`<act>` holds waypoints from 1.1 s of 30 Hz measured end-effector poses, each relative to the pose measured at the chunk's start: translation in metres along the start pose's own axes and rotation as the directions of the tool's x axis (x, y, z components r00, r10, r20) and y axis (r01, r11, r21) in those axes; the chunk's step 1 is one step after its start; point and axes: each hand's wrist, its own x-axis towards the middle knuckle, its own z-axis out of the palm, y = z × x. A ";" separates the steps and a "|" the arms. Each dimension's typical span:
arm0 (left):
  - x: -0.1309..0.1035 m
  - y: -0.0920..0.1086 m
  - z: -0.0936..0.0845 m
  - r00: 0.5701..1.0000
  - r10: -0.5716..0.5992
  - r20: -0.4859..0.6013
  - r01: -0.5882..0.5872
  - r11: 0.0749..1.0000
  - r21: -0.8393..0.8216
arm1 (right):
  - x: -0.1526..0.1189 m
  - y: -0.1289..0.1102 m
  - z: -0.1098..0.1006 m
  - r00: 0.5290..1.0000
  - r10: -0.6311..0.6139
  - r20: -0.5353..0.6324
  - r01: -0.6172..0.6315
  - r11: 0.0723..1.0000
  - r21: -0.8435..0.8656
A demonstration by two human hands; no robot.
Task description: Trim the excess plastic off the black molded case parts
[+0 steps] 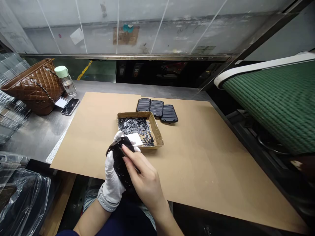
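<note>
A glossy black plastic part point(120, 165) is held up near the front edge of the table. My left hand point(112, 175), in a white glove, is wrapped round it from the left and beneath. The bare thumb and forefinger of my right hand point(144, 177) press at its upper face; whether a small piece is between them is hidden. Just beyond, a shallow cardboard tray point(157, 134) holds many small black pieces point(134, 126), with a white card point(134, 139) at its near side. Several black ribbed panels point(169, 113) lie behind the tray, partly overlapping.
Brown cardboard point(197, 157) covers the table. At the back left are a brown quilted bag point(36, 85), a bottle point(67, 82) and a phone point(70, 107). A green conveyor belt point(278, 95) runs along the right. Clear plastic bagging point(27, 193) hangs at the lower left.
</note>
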 end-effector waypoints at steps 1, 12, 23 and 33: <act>0.001 0.000 0.000 1.000 -0.008 0.004 0.008 1.000 0.003 | -0.001 0.001 0.001 1.000 0.009 -0.009 -0.009 1.000 0.009; -0.001 0.003 0.004 0.996 0.075 0.042 -0.077 0.996 0.035 | 0.004 -0.003 -0.007 0.999 0.037 -0.022 -0.037 0.999 0.018; -0.002 -0.003 0.000 0.987 0.159 -0.003 -0.158 0.982 0.107 | 0.004 -0.007 -0.005 0.994 -0.017 0.112 0.035 0.986 -0.161; -0.002 -0.006 -0.003 0.990 0.136 -0.020 -0.132 0.982 0.137 | 0.004 -0.009 -0.008 0.991 -0.014 0.134 0.031 0.992 -0.124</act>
